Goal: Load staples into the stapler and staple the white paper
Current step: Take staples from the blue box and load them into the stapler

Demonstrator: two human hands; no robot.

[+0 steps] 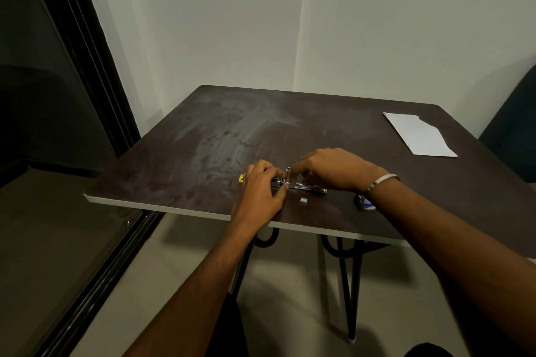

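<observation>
loading stage in hand, stapling not yet begun

the yellow-ended metal stapler [298, 184] lies opened flat on the dark brown worktop [203, 136], directly under both hands; the left hand [259, 188] curls over its left part and holds it down, while the right hand [330, 166] has its fingertips bunched over the middle, by an upright metal part, apparently pinching something too small to make out. a small silver strip of staples [303, 200] sits loose just nearer the person than the hands, so i judge the loading unfinished. the white folded paper [420, 135] lies well beyond the right hand, untouched and unstapled. whether any staples are already in the channel is hidden by fingers, and a small blue-and-white object [366, 203] under the right wrist is unclear.
</observation>
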